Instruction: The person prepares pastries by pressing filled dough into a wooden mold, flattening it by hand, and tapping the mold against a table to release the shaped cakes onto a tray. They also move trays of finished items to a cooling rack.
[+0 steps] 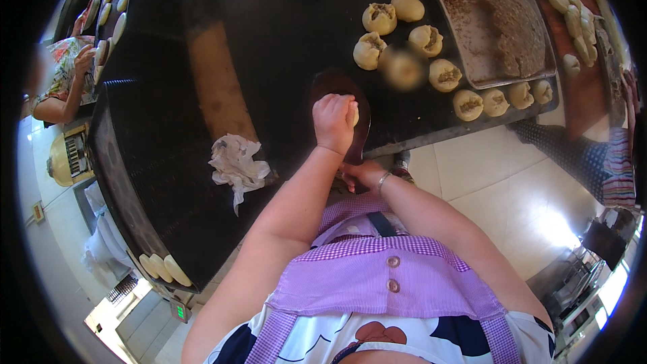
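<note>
My left hand (334, 121) is closed over a pale dough ball (355, 116), only a sliver of which shows beside the fingers. It rests on a dark red oval paddle (362, 128) lying at the near edge of the black table. Close to my apron, my right hand (366, 174) is closed round the narrow handle end of that paddle, its fingers partly hidden. To the right stand several dough balls (379, 19), most open at the top with brown filling showing. Beyond them is a metal tray (477, 83) of crumbly brown filling.
A crumpled white cloth or paper (239, 165) lies left of my arms by a brown strip (219, 81). Flat pale cakes (165, 269) sit at the lower left corner. Another person (64, 81) handles flat cakes at far left. Dough pieces (573, 10) line the far right.
</note>
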The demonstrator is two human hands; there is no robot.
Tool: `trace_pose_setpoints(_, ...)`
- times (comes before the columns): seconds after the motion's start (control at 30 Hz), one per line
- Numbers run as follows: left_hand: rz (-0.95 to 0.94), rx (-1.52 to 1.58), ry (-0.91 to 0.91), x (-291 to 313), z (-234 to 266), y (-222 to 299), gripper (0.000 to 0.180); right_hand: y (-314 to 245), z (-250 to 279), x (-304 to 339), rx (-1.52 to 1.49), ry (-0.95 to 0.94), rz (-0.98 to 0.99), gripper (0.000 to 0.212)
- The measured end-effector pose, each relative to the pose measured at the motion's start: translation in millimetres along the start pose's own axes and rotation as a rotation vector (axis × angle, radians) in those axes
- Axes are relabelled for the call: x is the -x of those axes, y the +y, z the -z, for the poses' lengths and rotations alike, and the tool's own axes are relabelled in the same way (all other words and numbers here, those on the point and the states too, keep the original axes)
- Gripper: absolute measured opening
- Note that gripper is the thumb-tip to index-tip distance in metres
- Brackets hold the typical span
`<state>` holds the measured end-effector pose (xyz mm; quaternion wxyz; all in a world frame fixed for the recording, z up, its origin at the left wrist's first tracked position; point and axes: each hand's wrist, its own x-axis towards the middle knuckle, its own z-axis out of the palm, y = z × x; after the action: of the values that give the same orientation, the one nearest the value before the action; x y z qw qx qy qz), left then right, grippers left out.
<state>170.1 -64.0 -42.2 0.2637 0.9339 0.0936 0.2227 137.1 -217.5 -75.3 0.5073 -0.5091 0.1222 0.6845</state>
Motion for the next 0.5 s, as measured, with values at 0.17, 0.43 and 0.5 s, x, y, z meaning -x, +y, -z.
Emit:
trace_pose_setpoints(0.17, -0.058, -0.266, -0.251, -9, 18, 17, 0.035, -11, 5, 19, 0.215, 0.035, -0.032, 0.047)
trace_pose_setpoints(0.43, -0.068, -0.374, -0.599, -10, 15, 14, 0.063, 2, 3, 9, -0.091, 0.066, -0.04, 0.04)
trace_pose_setpoints(0.5, -0.067, -0.38, -0.609, -10, 13, 14, 0.064, 1, 4, 10, -0.092, 0.081, -0.017, 0.039)
